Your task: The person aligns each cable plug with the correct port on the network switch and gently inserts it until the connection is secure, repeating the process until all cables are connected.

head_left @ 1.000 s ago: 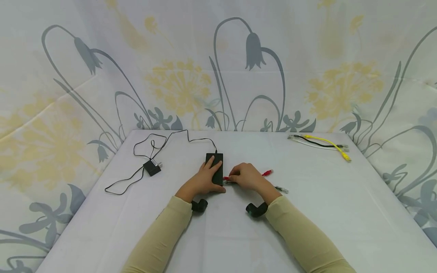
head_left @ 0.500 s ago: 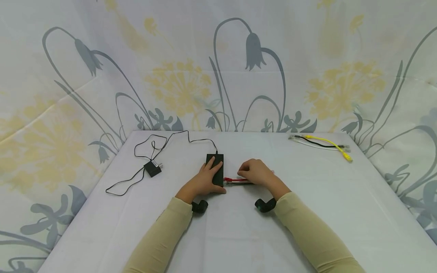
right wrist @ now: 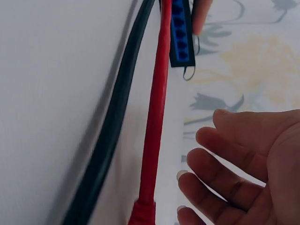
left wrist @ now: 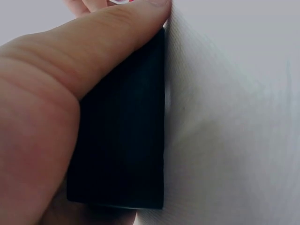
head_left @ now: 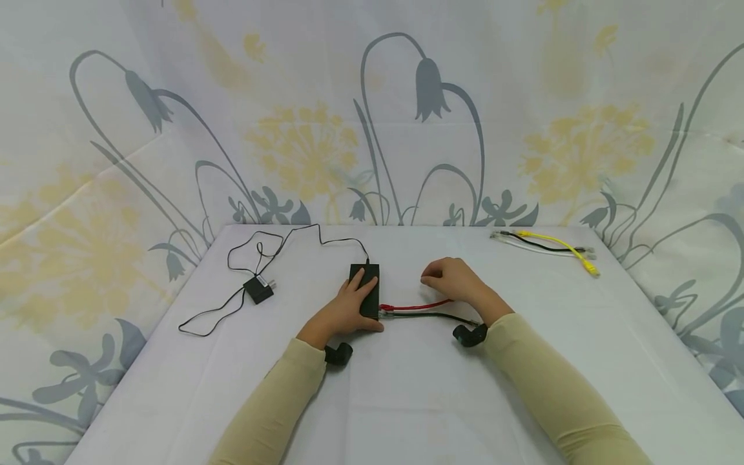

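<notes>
A black network switch [head_left: 356,271] lies at the middle of the table. My left hand [head_left: 341,308] holds it, fingers spread over its top and thumb at the near end. The left wrist view shows that thumb across the switch's dark end face [left wrist: 124,136]. Blue ports [right wrist: 179,35] line the side towards my right hand. From that side run a red Ethernet cable [head_left: 415,307] and a black Ethernet cable [head_left: 433,314]. My right hand [head_left: 456,281] hovers just above the red cable's far part, fingers loosely bent, holding nothing.
A black power adapter [head_left: 258,289] lies at the left, its thin cord [head_left: 343,240] running to the switch's far end. At the back right lie a yellow cable [head_left: 552,238], a black cable [head_left: 537,244] and a white one [head_left: 526,248]. A patterned curtain [head_left: 314,148] stands behind.
My right hand has let go of the red cable near the switch and moved right and away from me, uncovering both cables. My left hand stays on the switch.
</notes>
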